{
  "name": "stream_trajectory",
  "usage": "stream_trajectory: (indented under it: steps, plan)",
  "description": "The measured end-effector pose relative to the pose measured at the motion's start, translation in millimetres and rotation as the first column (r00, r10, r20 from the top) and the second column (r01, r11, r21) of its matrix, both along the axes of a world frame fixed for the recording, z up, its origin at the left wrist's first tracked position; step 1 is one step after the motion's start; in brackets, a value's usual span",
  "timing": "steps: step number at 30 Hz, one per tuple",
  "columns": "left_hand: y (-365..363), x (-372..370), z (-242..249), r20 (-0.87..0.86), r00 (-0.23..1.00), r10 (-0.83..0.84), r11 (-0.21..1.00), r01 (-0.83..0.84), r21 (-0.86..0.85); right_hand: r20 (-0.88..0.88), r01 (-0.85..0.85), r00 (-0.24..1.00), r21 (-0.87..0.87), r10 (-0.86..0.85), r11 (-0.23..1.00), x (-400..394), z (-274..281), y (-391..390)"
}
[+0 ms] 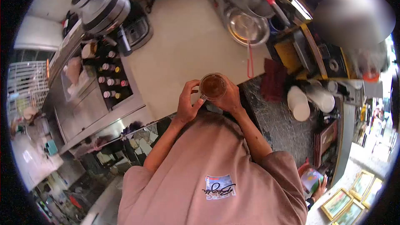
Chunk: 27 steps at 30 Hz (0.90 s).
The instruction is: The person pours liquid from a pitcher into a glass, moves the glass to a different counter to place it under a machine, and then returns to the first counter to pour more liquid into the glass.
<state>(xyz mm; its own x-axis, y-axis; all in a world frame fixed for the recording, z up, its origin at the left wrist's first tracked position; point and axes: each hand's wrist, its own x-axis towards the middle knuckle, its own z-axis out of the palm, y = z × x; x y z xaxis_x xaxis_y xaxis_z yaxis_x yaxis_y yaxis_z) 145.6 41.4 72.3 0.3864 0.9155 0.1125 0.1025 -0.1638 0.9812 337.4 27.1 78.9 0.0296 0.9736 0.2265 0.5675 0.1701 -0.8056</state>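
A clear glass mug of brown liquid is between my two hands, close to my chest at the counter's near edge. My right hand wraps around the mug's right side. On the other side, the curled fingers and thumb of my left hand meet the glass near what looks like its handle. Both hands are closed on the mug, and it looks about upright from above. Some of my right fingers are hidden behind the glass.
A pale counter stretches ahead, with a coffee machine at left beside several bottles. At right are a metal bowl, a red-handled strainer, a dark red cloth and stacked white cups. Another person's hand shows lower right.
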Motion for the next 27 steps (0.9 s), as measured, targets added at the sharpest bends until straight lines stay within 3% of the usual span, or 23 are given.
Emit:
stream_trajectory:
  steps: [8, 14, 27]
  plan:
    - [0.9, -56.3, -7.6, -0.043, 0.958, 0.282, 0.959, -0.283, -0.025, -0.033, -0.238, 0.971, -0.066, 0.236, 0.969, -65.3, -5.5, 54.9]
    - [-4.8, -84.7, -27.2, -0.051, 0.890, 0.454, 0.890, -0.456, -0.025, 0.053, -0.423, 0.904, -0.039, 0.425, 0.905, -101.9, -31.3, 81.3]
    - [30.9, -120.4, -49.4, 0.050, 0.750, 0.660, 0.752, -0.657, -0.055, 0.076, -0.494, 0.865, -0.046, 0.496, 0.868, -163.9, -41.3, 137.1]
